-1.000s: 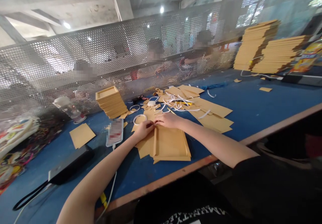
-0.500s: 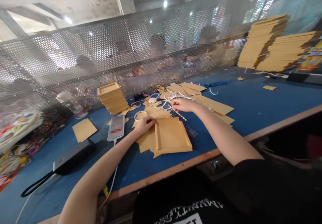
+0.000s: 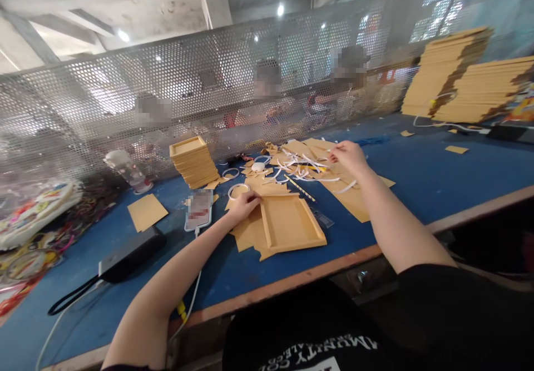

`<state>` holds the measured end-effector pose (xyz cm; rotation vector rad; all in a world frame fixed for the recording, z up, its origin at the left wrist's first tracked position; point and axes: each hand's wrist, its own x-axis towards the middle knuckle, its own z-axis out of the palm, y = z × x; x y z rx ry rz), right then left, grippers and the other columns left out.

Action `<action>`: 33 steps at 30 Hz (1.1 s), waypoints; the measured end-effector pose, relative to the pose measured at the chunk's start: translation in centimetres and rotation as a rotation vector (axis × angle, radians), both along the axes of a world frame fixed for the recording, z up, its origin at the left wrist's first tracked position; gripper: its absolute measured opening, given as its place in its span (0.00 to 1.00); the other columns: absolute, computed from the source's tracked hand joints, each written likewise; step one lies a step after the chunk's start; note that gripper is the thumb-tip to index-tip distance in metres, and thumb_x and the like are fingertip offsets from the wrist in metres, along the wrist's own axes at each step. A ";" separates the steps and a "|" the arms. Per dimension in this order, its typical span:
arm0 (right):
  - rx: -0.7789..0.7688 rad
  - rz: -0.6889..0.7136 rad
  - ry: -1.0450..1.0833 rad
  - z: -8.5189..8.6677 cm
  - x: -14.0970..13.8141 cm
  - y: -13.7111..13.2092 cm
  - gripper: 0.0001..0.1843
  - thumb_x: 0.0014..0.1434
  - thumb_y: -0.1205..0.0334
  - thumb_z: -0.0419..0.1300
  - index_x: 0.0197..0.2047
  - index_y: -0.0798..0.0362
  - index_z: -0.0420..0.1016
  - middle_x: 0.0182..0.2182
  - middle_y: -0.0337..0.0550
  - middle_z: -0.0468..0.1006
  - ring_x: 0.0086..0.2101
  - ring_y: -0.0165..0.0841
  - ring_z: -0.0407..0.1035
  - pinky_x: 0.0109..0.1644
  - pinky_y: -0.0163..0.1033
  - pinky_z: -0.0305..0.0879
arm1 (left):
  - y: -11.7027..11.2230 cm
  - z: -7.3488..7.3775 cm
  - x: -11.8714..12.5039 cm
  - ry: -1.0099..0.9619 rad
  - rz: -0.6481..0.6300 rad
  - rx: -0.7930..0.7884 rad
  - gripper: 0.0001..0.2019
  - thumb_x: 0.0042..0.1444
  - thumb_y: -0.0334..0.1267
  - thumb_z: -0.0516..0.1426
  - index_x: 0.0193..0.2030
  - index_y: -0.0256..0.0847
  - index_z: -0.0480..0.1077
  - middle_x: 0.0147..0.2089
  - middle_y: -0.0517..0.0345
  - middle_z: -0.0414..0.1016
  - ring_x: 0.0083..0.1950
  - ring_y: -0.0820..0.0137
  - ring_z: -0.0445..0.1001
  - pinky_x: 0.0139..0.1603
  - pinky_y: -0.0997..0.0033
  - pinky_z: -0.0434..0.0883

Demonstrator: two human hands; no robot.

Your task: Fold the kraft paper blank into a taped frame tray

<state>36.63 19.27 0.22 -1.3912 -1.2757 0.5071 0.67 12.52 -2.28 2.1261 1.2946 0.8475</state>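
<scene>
A shallow cardboard tray (image 3: 294, 223) with folded-up edges lies before me on loose cardboard sheets. My left hand (image 3: 245, 206) is closed on its upper left corner, fingertips against the rim. Farther right, my right hand (image 3: 350, 158) is raised over a flat cardboard sheet (image 3: 352, 201), its fingers pinched together; whatever is between them is too small to make out. White paper strips (image 3: 308, 173) lie scattered just left of that hand. Between the hands rests a striped yellow-and-black pencil-like stick (image 3: 301, 188).
A stack of small cardboard trays (image 3: 194, 162) stands at back left, near white tape rolls (image 3: 238, 191). A phone (image 3: 198, 209) on a cable and a black power bank (image 3: 132, 253) lie left. Tall cardboard stacks (image 3: 442, 76) stand far right. A perforated metal screen (image 3: 200, 87) closes the back, with people behind it.
My right hand has moved right and away from the pencil-like stick, over the cardboard sheets. White strips there have spread rightward. My left hand stays at the tray's corner.
</scene>
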 end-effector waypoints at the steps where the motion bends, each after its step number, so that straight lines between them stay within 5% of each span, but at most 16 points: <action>1: -0.005 0.000 -0.020 -0.2 -0.6 0.1 0.04 0.52 0.69 0.61 0.28 0.53 0.69 0.20 0.40 0.75 0.24 0.32 0.72 0.35 0.39 0.71 | 0.0 0.0 0.0 -0.007 0.007 0.001 0.10 0.54 0.40 0.55 0.32 0.38 0.75 0.30 0.59 0.75 0.34 0.68 0.73 0.37 0.71 0.68; 7: -0.027 0.116 -0.222 -0.7 -5.4 -0.2 0.11 0.46 0.74 0.61 0.35 0.55 0.77 0.35 0.47 0.81 0.40 0.40 0.75 0.49 0.44 0.68 | -0.2 0.1 0.1 -0.061 0.033 -0.007 0.12 0.55 0.42 0.56 0.39 0.37 0.76 0.33 0.56 0.78 0.34 0.67 0.74 0.36 0.70 0.69; 17: -0.076 0.733 -0.477 -0.3 -10.9 -4.3 0.11 0.56 0.55 0.62 0.39 0.49 0.82 0.38 0.42 0.83 0.39 0.38 0.75 0.46 0.42 0.68 | 0.1 -0.3 -0.2 -0.160 0.029 -0.055 0.15 0.55 0.45 0.58 0.41 0.36 0.77 0.35 0.53 0.81 0.35 0.65 0.76 0.38 0.67 0.73; 33: -0.132 0.691 -0.418 -0.6 -11.5 -4.5 0.12 0.54 0.54 0.62 0.35 0.51 0.83 0.33 0.40 0.83 0.36 0.37 0.74 0.40 0.39 0.66 | -0.1 0.2 0.0 -0.296 -0.016 -0.126 0.17 0.55 0.48 0.58 0.43 0.37 0.76 0.37 0.53 0.80 0.36 0.65 0.76 0.41 0.67 0.72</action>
